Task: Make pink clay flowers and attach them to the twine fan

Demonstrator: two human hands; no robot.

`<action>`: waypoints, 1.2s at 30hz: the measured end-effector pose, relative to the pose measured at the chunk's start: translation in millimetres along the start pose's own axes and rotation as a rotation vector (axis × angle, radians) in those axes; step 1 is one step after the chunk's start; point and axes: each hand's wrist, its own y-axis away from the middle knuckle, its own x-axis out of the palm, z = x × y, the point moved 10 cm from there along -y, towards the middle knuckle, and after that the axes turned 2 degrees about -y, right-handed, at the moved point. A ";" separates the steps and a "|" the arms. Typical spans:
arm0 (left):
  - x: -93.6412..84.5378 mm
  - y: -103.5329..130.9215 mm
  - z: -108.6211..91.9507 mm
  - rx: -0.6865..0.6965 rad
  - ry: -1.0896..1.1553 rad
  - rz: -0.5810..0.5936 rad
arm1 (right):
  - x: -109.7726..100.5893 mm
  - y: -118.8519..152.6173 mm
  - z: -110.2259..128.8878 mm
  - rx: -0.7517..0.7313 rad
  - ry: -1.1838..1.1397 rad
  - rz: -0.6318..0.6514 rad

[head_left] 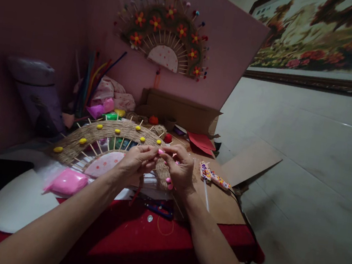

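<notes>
Between the fingertips of my left hand (139, 158) and my right hand (180, 167) is a small lump of pink modelling clay (160, 151). Both hands are closed in a pinch around it, over the right part of a fan-shaped craft (72, 146). The fan has a twine-wrapped arch on wooden sticks, with yellow clay dots (82, 141) along it and a half-round pink patterned centre (104, 163). A few pink pieces (169, 183) show just below my right hand, on or by the arch. A bag of pink clay (67, 181) lies left of my left forearm.
Blue-handled scissors (159, 208) lie near the front on a red cloth (121, 238). A patterned glue gun (214, 176) rests on cardboard at right, beside red paper (200, 142). A white disc (22, 202) is at left. A finished flowered fan (166, 39) hangs behind.
</notes>
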 end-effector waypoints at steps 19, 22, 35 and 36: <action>-3.3 -2.1 -1.8 0.020 0.069 -0.013 | 6.5 9.1 10.0 -0.179 0.177 0.037; -4.8 -2.7 -0.5 0.021 0.081 -0.007 | 11.6 10.1 11.4 -0.197 0.180 0.084; -3.6 -0.5 -0.5 0.020 -0.036 -0.041 | 2.4 5.4 13.7 -0.163 0.115 -0.009; -3.2 -0.3 -0.6 0.018 -0.043 -0.036 | 2.7 5.1 13.4 -0.160 0.118 -0.004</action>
